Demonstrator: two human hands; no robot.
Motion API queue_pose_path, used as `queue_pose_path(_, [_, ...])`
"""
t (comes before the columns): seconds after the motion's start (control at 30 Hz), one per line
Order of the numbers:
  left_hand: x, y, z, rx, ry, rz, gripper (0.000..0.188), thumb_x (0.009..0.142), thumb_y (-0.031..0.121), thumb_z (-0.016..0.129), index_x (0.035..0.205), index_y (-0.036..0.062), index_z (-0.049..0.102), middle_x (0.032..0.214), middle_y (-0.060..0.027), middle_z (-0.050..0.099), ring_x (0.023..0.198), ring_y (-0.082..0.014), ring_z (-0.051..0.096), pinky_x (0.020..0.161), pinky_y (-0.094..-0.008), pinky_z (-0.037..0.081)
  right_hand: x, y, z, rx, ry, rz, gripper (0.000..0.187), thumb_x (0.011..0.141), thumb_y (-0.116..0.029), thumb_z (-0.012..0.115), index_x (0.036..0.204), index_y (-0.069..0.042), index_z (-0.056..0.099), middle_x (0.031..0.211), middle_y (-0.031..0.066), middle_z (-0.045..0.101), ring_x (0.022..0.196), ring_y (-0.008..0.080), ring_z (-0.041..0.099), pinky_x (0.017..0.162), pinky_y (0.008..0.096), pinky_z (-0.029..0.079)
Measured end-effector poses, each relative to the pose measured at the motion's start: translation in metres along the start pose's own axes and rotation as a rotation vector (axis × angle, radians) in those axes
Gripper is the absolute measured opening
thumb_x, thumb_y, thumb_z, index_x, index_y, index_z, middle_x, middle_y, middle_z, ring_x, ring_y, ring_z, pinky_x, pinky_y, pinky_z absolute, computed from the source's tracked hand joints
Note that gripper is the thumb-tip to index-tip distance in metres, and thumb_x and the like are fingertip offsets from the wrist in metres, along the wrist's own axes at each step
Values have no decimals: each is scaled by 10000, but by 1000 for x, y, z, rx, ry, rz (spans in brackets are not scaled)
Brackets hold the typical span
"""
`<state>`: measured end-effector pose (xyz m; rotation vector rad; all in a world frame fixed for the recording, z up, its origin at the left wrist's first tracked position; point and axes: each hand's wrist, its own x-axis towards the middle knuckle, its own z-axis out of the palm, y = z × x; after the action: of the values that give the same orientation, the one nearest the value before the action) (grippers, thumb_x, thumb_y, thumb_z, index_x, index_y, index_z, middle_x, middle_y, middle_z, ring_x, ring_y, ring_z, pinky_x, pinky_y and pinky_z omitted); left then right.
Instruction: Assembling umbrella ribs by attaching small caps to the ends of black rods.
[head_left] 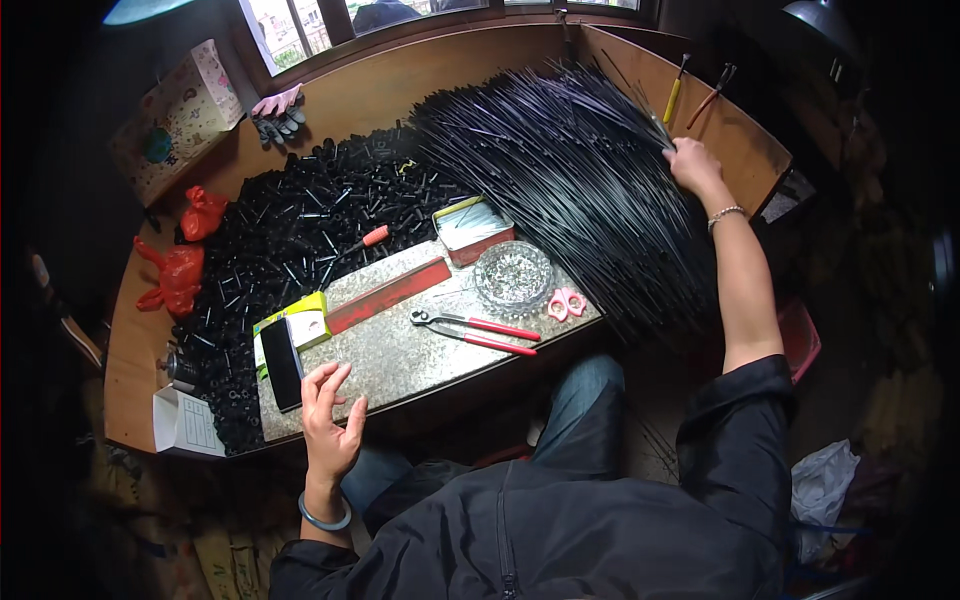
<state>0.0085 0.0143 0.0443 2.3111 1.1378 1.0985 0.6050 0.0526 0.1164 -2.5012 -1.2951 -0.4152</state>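
Note:
My right hand (692,165) reaches to the far right side of a big pile of thin dark rods (590,190). Its fingers are closed on the ends of a few rods that slant away up and left; how many is unclear. My left hand (332,425) hangs at the near edge of a worn metal work plate (385,358), fingers apart and nothing in them. Beside it, a black smartphone (281,364) leans on a yellow-green box (308,318). Red-handled pincers (480,331) lie on the plate, near pink-handled small scissors (567,304).
A glass dish (513,275) of small bits and a tin (472,230) of thin pins stand on the plate by a red metal bar (388,294). Black tubular parts (300,220) are heaped left. Red plastic bags (172,275) lie farther left. A wooden rim (735,150) bounds the bench.

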Motion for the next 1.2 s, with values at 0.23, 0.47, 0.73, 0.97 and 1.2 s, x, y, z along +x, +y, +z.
queue_pose_path(0.23, [2,1,1,-17,-31,-17,419,738,40,649,1146,42,555,1165,-141,473,989,-237,532,711,-285,474,18,13,-42,-1,165,29,380,853,-420,508,874,-56,616,935,182,630,903,374,587,755,476,462])
queue_pose_path(0.47, [6,0,10,-22,-63,-15,420,734,39,651,1143,58,561,1147,-138,476,974,-246,544,708,-288,475,3,18,-101,-167,26,61,436,800,-462,599,867,-33,632,897,184,633,871,329,604,741,404,478])
queue_pose_path(0.73, [22,19,22,-93,-131,24,421,729,54,661,1137,63,560,1132,-145,481,995,-272,530,758,-322,473,-10,12,-144,-52,206,-22,466,857,-470,511,964,-29,618,974,190,625,935,331,593,768,403,473])
queue_pose_path(0.97, [106,78,44,-206,20,310,815,696,244,745,1319,-58,315,1314,-237,388,1238,-367,364,1030,-397,284,-89,-86,-170,272,197,-419,407,891,-376,516,856,24,582,694,199,582,646,305,594,583,379,434])
queue_pose_path(1.2, [164,116,67,-800,-67,90,1009,672,114,782,1365,-77,74,1257,-224,425,1101,-250,499,810,-299,496,-169,-179,-173,614,-287,-695,215,908,-154,503,845,49,535,746,192,611,658,289,596,598,338,452])
